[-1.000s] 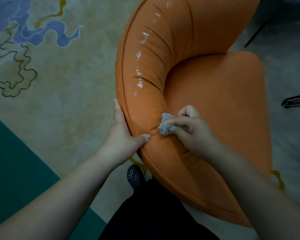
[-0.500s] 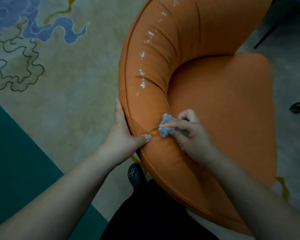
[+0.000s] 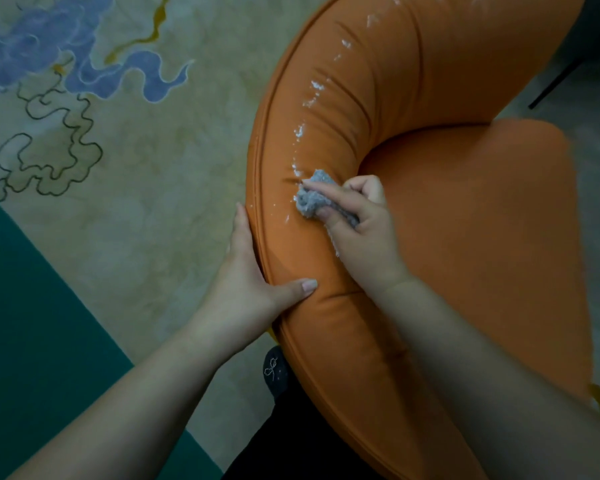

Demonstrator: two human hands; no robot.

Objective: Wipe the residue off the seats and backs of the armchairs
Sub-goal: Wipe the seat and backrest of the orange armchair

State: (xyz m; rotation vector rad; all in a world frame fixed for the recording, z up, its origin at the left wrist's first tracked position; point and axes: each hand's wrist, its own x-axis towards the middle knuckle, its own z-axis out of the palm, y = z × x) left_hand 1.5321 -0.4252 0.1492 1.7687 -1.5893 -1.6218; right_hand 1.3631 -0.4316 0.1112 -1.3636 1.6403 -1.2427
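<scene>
Armchair [image 3: 465,254], one: orange upholstery, curved padded back wrapping round a rounded seat, seen from above and behind. The back curves away from both hands toward the top of the view.

Residue [image 3: 316,86], one broken trail of white flecks and smears: runs along the top face of the chair back, from the upper edge of the view down to just beyond the fingertips of the right hand. The flecks are too many and too small to count. A few more specks lie just left of the cloth.

Cloth [image 3: 310,199], one: small, grey, nubbly, bunched into a wad. It is pressed on the chair back at the near end of the residue trail.

Right hand [image 3: 357,216], one: fingers curled over the cloth and thumb tucked beneath it, gripping the wad and bearing down on the upholstery.

Left hand [image 3: 246,285], one: to the left of the right hand, clasping the outer rim of the chair back, with its thumb laid over the top face and fingers extended along the outer side. The rest of the fingers are hidden behind the rim.

Carpet [image 3: 136,202], one: beige field with blue cloud shapes and dark looping outlines beyond the left hand, and a teal band nearer than it.

Shoe [image 3: 276,372], one: dark, with a small pale bow motif, on the floor below the left wrist.

Thin dark furniture legs [image 3: 555,81], at least one: far beyond the right hand.
</scene>
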